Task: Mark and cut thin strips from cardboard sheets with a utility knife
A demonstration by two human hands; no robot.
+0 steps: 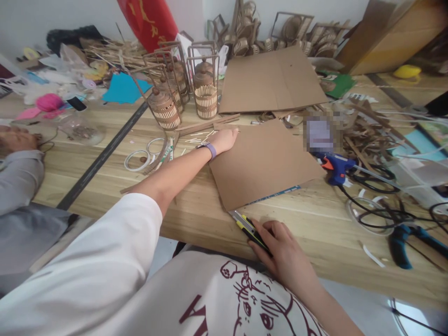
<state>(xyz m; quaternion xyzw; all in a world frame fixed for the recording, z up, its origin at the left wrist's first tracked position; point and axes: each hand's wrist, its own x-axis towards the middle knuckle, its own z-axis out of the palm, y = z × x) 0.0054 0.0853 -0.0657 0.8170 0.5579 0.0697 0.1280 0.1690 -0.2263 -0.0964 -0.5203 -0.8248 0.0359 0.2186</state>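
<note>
My right hand grips a yellow-and-black utility knife at the table's near edge. Its blade end points at the near corner of a brown cardboard sheet. My left hand, with a purple band at the wrist, is closed over the sheet's far left part. What its fingers hold, if anything, I cannot make out. Short pale sticks lie just left of that hand, beside thin brown strips. A blue printed edge shows under the sheet's near side.
Several small slatted lanterns stand behind my left hand. Another cardboard sheet lies at the back. To the right are a blue glue gun, cables and pliers. Tape rolls lie left. Another person's sleeve rests at far left.
</note>
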